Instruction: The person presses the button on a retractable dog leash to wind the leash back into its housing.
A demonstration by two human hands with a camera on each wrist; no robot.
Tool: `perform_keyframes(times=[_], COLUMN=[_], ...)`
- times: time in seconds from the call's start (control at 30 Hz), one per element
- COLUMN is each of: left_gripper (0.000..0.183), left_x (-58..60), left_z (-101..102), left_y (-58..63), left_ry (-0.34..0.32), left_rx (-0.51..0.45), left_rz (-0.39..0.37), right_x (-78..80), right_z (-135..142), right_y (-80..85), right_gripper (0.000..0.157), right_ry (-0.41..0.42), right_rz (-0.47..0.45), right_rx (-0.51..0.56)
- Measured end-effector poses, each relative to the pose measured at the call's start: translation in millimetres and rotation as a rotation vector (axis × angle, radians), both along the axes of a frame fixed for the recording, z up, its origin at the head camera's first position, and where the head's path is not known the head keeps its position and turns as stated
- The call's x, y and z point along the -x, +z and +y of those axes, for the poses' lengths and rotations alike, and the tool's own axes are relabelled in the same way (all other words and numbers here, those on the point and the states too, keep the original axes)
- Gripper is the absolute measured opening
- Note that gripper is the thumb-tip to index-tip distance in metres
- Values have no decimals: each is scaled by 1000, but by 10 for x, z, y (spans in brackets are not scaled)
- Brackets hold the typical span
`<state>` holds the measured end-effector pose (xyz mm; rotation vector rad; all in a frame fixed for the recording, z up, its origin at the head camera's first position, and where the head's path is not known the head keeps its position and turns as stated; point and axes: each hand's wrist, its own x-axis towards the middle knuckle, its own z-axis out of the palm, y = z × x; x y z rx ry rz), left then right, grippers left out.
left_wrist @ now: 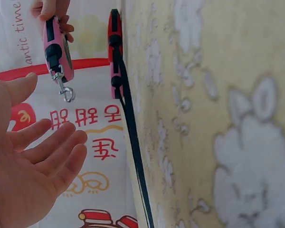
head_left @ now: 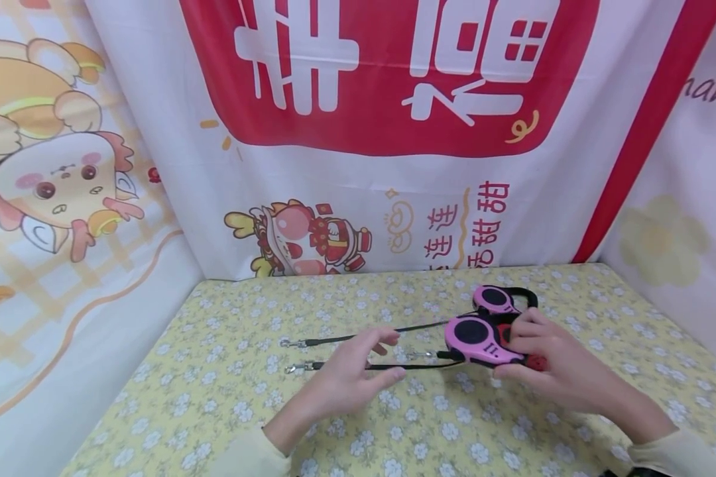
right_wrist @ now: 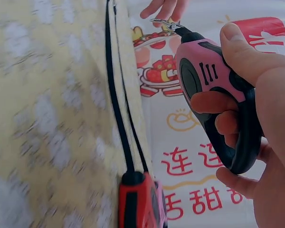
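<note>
My right hand grips a pink and black retractable leash by its handle, fingers curled through the loop. The leash is lifted above the table, its silver clip hanging from the nozzle. My left hand holds nothing; its fingers are spread and relaxed, just left of that clip. A red retractable leash lies on the table beneath, mostly hidden in the head view. Next to it lies a second pink leash.
Two black leash cords run leftward over the flowered tablecloth, with metal clips at their ends. A printed white and red cloth hangs behind the table, and patterned cloths hang at both sides.
</note>
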<state>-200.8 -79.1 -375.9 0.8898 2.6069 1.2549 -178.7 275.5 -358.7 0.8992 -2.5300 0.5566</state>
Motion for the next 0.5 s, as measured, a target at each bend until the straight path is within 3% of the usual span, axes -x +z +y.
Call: perform_keyframes(times=[0.2, 0.33, 0.5], left_gripper=[63, 62, 70], left_x=[-46, -79, -109], left_z=[94, 190, 307], left_y=[-20, -28, -32], left_ry=[-119, -189, -237], left_rx=[63, 73, 88], left_rz=[-64, -102, -117], right_x=[-177, -286, -383], right_z=[196, 336, 486], right_y=[-127, -252, -371], right_gripper=[23, 30, 27], right_ry=[-21, -31, -76], right_rz=[-47, -84, -193], right_rx=[-25, -30, -87])
